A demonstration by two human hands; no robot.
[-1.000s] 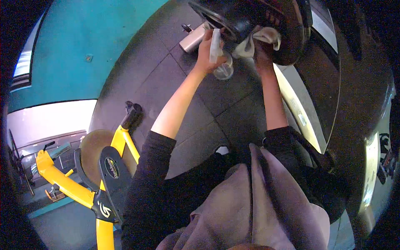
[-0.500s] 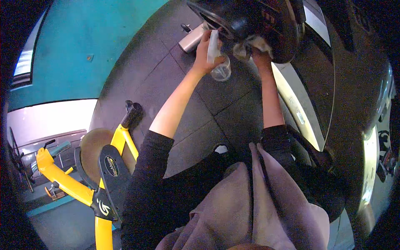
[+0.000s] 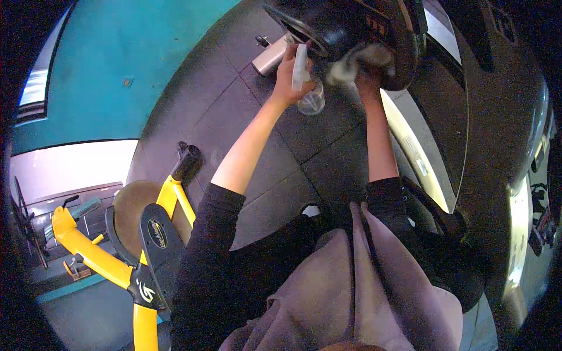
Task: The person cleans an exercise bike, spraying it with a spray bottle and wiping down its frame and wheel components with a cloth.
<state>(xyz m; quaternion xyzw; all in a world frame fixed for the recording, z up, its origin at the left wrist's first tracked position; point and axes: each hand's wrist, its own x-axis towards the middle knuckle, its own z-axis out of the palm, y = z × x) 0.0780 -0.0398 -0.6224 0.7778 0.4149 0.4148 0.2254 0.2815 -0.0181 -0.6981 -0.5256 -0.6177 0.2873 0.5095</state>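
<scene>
My left hand (image 3: pixel 288 79) is wrapped round a clear spray bottle (image 3: pixel 311 100) with a white top, held beside the dark machine. A pale cloth (image 3: pixel 374 55), smeared by motion, is in my right hand (image 3: pixel 367 81) against the underside of the dark rounded machine (image 3: pixel 333 26). The fingers of that hand are partly hidden by the cloth and shadow. Just left of my left hand lies a silvery cylinder (image 3: pixel 271 58), part of the machine's base.
A yellow exercise bike frame (image 3: pixel 96 260) with a round flywheel (image 3: pixel 136 213) stands at the lower left. Dark tiles (image 3: pixel 263 152) cover the floor. A teal surface (image 3: pixel 123 64) fills the upper left. A long pale curved strip (image 3: pixel 415 152) runs along the right.
The cloth and my right hand have shifted slightly back and forth over the machine's surface. My left hand with the spray bottle has stayed almost in place.
</scene>
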